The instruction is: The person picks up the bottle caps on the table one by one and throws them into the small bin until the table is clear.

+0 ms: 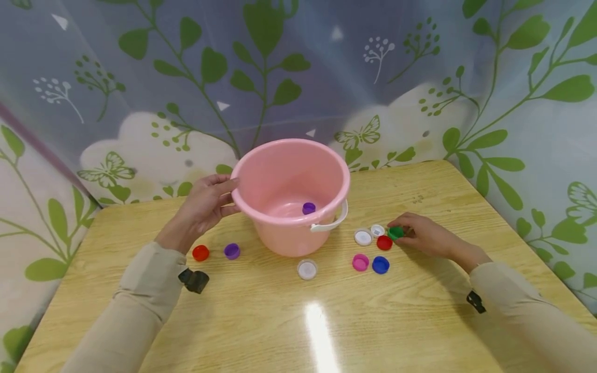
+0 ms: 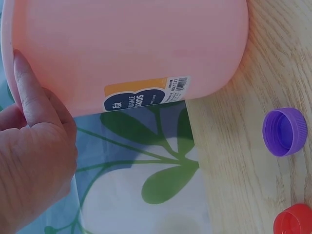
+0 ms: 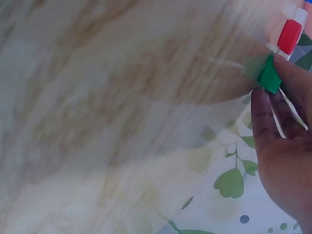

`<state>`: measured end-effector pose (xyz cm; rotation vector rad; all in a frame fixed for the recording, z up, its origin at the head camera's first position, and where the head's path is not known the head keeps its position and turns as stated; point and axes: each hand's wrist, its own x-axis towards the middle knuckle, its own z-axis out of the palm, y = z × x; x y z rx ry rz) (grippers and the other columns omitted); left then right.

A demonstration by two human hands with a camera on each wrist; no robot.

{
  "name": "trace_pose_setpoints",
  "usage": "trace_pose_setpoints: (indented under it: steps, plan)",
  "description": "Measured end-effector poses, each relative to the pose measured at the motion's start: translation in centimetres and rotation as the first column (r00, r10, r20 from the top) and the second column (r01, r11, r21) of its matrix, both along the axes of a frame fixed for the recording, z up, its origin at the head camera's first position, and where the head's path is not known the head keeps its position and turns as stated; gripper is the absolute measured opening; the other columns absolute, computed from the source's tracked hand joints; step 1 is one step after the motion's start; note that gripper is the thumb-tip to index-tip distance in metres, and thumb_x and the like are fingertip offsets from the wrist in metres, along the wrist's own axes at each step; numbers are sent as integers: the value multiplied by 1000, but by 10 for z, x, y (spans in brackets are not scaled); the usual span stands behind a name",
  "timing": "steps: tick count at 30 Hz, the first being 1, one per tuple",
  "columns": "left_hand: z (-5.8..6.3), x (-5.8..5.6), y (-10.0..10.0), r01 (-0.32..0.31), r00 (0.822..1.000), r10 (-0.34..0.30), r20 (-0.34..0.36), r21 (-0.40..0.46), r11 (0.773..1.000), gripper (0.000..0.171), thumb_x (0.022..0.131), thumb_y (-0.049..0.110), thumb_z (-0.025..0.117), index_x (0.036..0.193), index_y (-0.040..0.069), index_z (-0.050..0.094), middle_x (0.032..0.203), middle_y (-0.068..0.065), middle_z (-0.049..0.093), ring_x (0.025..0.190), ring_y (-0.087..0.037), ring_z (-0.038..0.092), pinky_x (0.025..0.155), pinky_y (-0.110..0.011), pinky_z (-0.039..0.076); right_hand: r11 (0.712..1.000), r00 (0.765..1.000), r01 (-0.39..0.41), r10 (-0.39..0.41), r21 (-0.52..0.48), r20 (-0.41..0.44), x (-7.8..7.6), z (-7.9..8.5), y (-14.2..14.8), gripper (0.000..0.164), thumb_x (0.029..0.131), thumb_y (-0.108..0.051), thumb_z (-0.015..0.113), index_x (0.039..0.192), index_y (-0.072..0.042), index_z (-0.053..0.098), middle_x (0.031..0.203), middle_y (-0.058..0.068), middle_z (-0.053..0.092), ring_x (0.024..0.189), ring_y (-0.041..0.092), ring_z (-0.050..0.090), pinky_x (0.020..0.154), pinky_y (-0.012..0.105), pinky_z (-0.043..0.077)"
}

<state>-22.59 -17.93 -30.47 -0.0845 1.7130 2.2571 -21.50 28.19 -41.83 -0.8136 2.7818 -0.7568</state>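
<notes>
At the left side of a pink bucket [image 1: 289, 233], my left hand [image 1: 207, 204] holds the rim, as the left wrist view also shows beside the labelled bucket wall [image 2: 146, 44]. Inside the bucket lies a purple bottle cap [image 1: 309, 208]. My right hand [image 1: 431, 237] pinches a green bottle cap [image 1: 395, 232] at the table, thumb on one side and fingers on the other in the right wrist view. Close by lie a red cap [image 1: 384, 242], a small white cap [image 1: 378, 230], a larger white cap [image 1: 363, 237], a pink cap [image 1: 360, 262] and a blue cap [image 1: 380, 264].
Left of the bucket lie an orange-red cap [image 1: 200, 253] and another purple cap [image 1: 232, 251]. A clear-white cap [image 1: 307, 269] is in front of it. The bucket's white handle [image 1: 332, 221] hangs at its right. A leaf-patterned curtain [image 1: 298, 77] backs the wooden table [image 1: 261, 321].
</notes>
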Motion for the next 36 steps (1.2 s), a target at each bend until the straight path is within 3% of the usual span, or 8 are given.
trace_pose_setpoints:
  steps: [9, 14, 25, 36]
  plan:
    - [2, -1, 0, -4, 1000, 4, -1, -13, 1000, 30, 97, 12, 57, 118, -4, 43, 109, -15, 47, 82, -18, 61, 71, -28, 59, 999, 1000, 19, -19, -49, 3, 1, 2, 2, 39, 88, -8, 69, 122, 7, 56, 109, 14, 59, 94, 28, 58, 82, 47, 54]
    - [2, -1, 0, -8, 1000, 8, -1, 3, 1000, 30, 97, 11, 58, 117, -5, 43, 107, -14, 49, 80, -17, 62, 70, -28, 59, 998, 1000, 24, -25, -55, -13, -1, 14, 4, 39, 88, -6, 70, 121, 8, 57, 109, 15, 60, 92, 27, 59, 80, 44, 55]
    - [2, 0, -2, -16, 1000, 16, -10, -7, 1000, 31, 97, 12, 58, 118, -5, 43, 109, -15, 48, 81, -17, 61, 70, -28, 59, 993, 993, 84, -91, -84, -81, -12, 54, -3, 39, 92, -21, 67, 123, 3, 58, 111, 13, 60, 94, 25, 59, 81, 43, 56]
    - [0, 0, 0, -7, 1000, 7, -10, -6, 1000, 23, 97, 11, 56, 114, -1, 44, 106, -13, 49, 80, -17, 61, 70, -28, 59, 961, 968, 188, -216, -203, -125, -20, 113, -33, 45, 94, -28, 64, 130, -2, 55, 119, 12, 57, 101, 27, 57, 87, 47, 53]
